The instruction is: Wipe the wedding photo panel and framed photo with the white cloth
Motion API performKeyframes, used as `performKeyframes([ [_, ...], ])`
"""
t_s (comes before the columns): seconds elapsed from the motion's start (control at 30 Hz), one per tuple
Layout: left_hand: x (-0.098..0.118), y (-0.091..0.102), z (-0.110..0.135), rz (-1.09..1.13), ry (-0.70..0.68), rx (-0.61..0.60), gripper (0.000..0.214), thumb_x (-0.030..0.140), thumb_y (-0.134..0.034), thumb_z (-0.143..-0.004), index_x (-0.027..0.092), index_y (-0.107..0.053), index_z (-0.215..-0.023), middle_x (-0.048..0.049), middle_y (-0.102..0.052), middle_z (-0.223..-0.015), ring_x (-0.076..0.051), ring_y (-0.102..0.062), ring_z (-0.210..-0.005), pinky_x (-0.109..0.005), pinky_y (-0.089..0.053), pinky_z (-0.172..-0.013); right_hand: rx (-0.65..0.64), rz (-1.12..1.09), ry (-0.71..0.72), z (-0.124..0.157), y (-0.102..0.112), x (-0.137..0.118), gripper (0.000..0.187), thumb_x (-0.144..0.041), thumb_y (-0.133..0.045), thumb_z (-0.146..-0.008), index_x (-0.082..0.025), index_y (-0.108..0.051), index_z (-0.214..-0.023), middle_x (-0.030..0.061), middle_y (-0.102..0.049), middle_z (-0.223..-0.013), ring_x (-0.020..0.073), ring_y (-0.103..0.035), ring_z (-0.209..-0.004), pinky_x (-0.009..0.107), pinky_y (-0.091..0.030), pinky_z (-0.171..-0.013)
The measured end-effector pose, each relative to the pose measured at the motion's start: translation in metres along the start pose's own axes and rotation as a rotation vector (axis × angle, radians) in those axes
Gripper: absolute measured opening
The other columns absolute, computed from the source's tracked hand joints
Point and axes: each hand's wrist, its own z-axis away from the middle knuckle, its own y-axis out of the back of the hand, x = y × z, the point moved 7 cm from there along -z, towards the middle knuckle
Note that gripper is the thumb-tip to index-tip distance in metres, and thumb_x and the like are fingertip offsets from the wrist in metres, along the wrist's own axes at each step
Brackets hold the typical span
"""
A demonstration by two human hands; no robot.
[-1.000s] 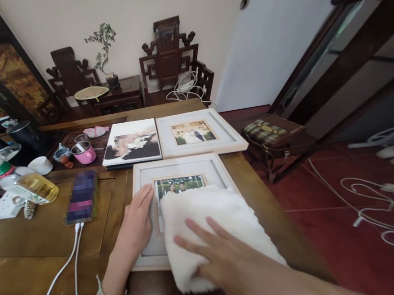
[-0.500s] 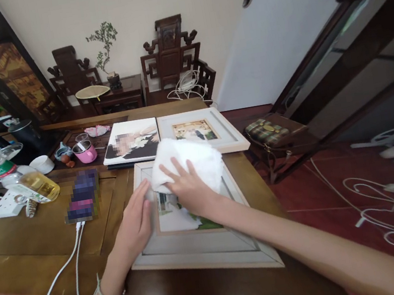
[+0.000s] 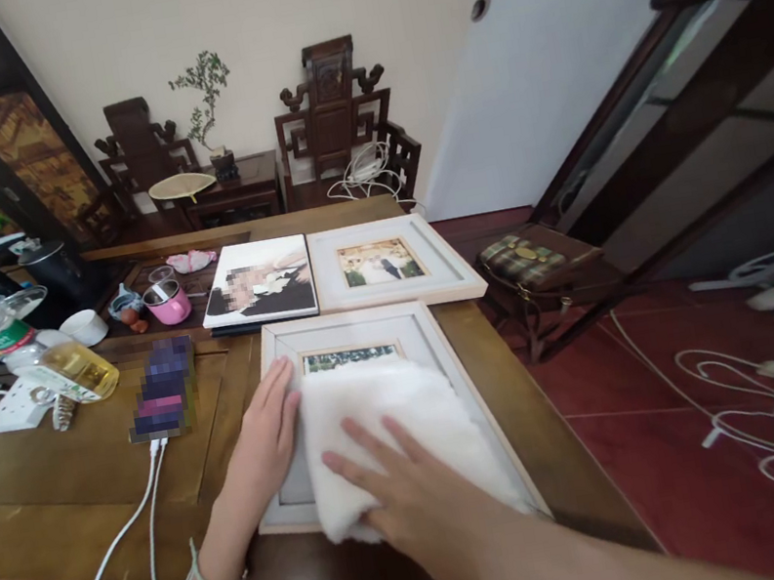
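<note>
A framed picture in a pale wooden frame [image 3: 299,520] lies flat on the table before me. My left hand [image 3: 267,431] rests along its left edge, fingers stretched out and holding nothing. Across the lower part of the glass lies a folded white cloth [image 3: 405,396]. My right hand [image 3: 410,494] presses on the cloth from above with its fingers spread; the thumb is partly hidden by the cloth's near edge. The cloth covers most of the picture, and only its upper strip shows.
Behind stand a second framed picture [image 3: 453,264] and a photo panel [image 3: 259,301]. To the left are a phone [image 3: 164,387] with white cables, a bottle [image 3: 64,359], a power strip [image 3: 12,407] and a pink cup [image 3: 168,305]. A plaid bag [image 3: 522,257] sits beyond the table's right edge.
My right hand and the white cloth have slid down from the frame's upper part toward me, baring the picture's top strip. My left hand has stayed at the left edge.
</note>
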Motion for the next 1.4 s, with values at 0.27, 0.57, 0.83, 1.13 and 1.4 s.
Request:
performKeyframes([
  [0.27, 0.001, -0.014, 0.003, -0.089, -0.089, -0.12, 0.038, 0.018, -0.037, -0.097, 0.013, -0.05, -0.132, -0.0139, -0.05, -0.139, -0.023, -0.041, -0.133, -0.045, -0.037, -0.109, 0.105, 0.008, -0.212, 0.062, 0.031, 0.083, 0.053, 0.007, -0.043, -0.06, -0.024, -0.073, -0.09, 0.0021, -0.051, -0.138, 0.0303, -0.034, -0.134, 0.059, -0.028, -0.109],
  [0.57, 0.001, -0.011, 0.0, -0.056, -0.113, -0.09, 0.038, 0.008, -0.04, -0.091, 0.012, -0.058, -0.124, -0.0146, -0.06, -0.128, -0.024, -0.052, -0.124, -0.042, -0.044, -0.104, 0.293, 0.2, 0.054, -0.064, 0.076, 0.082, 0.075, 0.016, -0.038, -0.06, -0.018, -0.058, -0.124, 0.0052, -0.029, -0.153, 0.0318, -0.007, -0.142, 0.062, -0.013, -0.112],
  [0.83, -0.001, -0.01, -0.001, -0.003, -0.146, -0.106, 0.063, -0.009, -0.034, -0.071, 0.015, -0.06, -0.123, -0.0113, -0.06, -0.129, -0.023, -0.051, -0.125, -0.043, -0.041, -0.106, 0.159, 0.173, 0.042, -0.084, 0.064, 0.08, 0.074, 0.016, -0.038, -0.062, -0.017, -0.056, -0.125, 0.0079, -0.044, -0.145, 0.0267, -0.023, -0.14, 0.052, -0.027, -0.11],
  [1.13, -0.005, -0.01, 0.004, 0.018, -0.119, -0.068, 0.063, -0.008, -0.033, -0.074, 0.012, -0.054, -0.13, -0.0131, -0.053, -0.137, -0.021, -0.044, -0.131, -0.045, -0.036, -0.11, 0.122, 0.232, -0.244, 0.023, 0.059, 0.134, 0.065, 0.016, -0.033, -0.054, -0.013, -0.07, -0.099, 0.0151, -0.048, -0.139, 0.034, -0.03, -0.136, 0.063, -0.035, -0.101],
  [1.4, -0.004, -0.011, 0.002, -0.007, -0.084, -0.052, 0.06, -0.005, -0.033, -0.076, 0.011, -0.055, -0.129, -0.0141, -0.052, -0.137, -0.022, -0.045, -0.131, -0.044, -0.035, -0.111, 0.124, 0.083, -0.156, 0.084, -0.016, 0.069, 0.02, -0.012, -0.063, -0.071, -0.024, -0.074, -0.081, 0.0119, -0.053, -0.135, 0.0452, -0.041, -0.127, 0.074, -0.032, -0.095],
])
